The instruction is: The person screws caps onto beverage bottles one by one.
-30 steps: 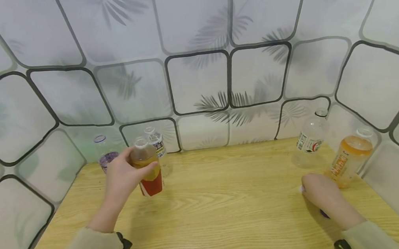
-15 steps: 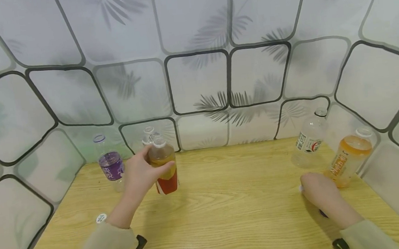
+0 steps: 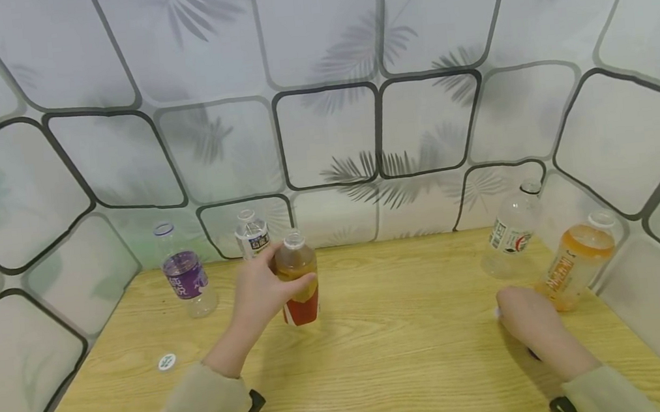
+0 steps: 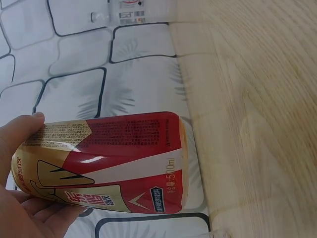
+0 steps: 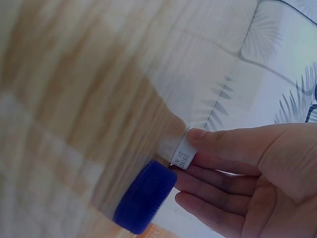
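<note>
My left hand (image 3: 271, 284) grips an uncapped bottle (image 3: 300, 286) of amber drink with a red label, upright just above the wooden table (image 3: 402, 357), left of centre. The left wrist view shows the red and gold label (image 4: 111, 161) with my fingers (image 4: 22, 208) round it. My right hand (image 3: 527, 319) rests on the table at the right. In the right wrist view, its thumb and finger (image 5: 218, 141) pinch a small white cap (image 5: 184, 154). A blue cap (image 5: 144, 196) lies against the fingertips.
A purple-labelled bottle (image 3: 185, 275) and a clear bottle (image 3: 252, 234) stand at the back left. Another clear bottle (image 3: 511, 229) and an orange-drink bottle (image 3: 577, 268) stand at the back right. A white cap (image 3: 166, 361) lies near the left edge. Patterned panels (image 3: 329, 134) wall in the table.
My left hand has carried the red-labelled bottle to the right, away from the two back-left bottles. The white cap on the table has come into view. The right hand stayed still.
</note>
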Tool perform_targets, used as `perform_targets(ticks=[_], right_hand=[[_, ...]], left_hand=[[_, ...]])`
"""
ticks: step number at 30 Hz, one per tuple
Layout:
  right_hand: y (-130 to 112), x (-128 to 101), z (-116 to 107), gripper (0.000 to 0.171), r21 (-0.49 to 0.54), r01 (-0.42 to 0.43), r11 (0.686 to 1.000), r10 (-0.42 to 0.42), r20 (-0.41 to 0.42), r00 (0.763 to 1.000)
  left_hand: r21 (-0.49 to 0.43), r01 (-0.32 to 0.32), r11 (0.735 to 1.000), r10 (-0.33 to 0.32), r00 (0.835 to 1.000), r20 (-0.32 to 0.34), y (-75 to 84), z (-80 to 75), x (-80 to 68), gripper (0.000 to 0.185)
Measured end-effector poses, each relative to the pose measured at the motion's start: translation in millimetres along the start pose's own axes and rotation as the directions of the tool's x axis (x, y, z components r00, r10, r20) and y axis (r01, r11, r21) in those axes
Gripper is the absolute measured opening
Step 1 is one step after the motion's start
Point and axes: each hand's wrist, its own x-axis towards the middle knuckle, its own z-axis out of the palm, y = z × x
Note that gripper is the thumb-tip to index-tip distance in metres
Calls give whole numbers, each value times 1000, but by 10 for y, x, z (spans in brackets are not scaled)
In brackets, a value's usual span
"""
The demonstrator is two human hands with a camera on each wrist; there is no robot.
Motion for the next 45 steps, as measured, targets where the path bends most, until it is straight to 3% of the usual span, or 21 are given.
perform_targets(ticks=[8, 13, 19, 31, 38, 45], right_hand=[[10, 0, 20, 19, 6, 2, 1000, -2, 4, 1000], [13, 1, 13, 19, 3, 6, 1000, -6, 0, 1000], [3, 13, 0, 21, 17, 2, 1000, -2, -10, 1000], [-12, 16, -26, 21, 4, 12, 1000, -12, -20, 1000], [-11, 10, -9, 18, 0, 9, 1000, -9, -9, 1000], [-5, 2, 10, 18, 8, 14, 1000, -14, -15, 1000]], left_hand=[[-39, 18, 999, -17, 999, 40, 66, 111, -24, 72], [-67, -13, 998, 15, 999, 39, 91, 198, -35, 70], [-91, -6, 996, 10, 999, 42, 113, 319, -57, 66], [-226, -19, 974, 41, 995, 93, 152, 542, -121, 62], [-210, -34, 977, 56, 993, 101, 165, 671, -148, 64], [-264, -24, 964, 64, 988, 141, 169, 759, -200, 66]])
